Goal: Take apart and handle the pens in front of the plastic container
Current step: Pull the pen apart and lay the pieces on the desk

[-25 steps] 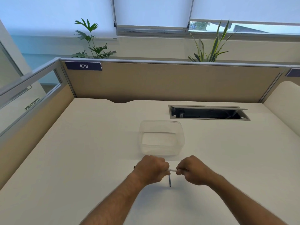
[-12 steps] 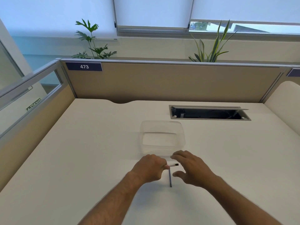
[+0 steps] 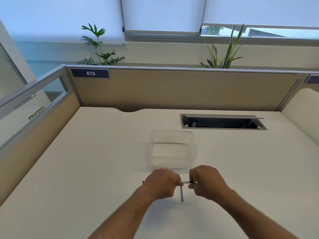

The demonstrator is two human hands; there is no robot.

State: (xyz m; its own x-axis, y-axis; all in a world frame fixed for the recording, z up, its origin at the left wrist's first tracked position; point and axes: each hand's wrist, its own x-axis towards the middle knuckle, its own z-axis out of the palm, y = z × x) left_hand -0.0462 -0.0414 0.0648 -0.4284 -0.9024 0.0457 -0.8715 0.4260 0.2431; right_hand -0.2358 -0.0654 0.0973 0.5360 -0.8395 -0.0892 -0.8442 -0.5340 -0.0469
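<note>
Left hand (image 3: 161,182) and right hand (image 3: 205,181) — both fisted, pinching one white pen (image 3: 186,181) between them; plastic container (image 3: 173,150) just beyond, contents indiscernible.

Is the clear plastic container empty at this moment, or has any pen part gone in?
Empty. Through the plastic container only the bare floor shows; the white pen is outside, between both hands.

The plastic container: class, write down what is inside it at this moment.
Nothing shows inside the plastic container; the desk shows through its clear walls. The near wall's bottom edge is partly covered by the left hand and right hand.
</note>
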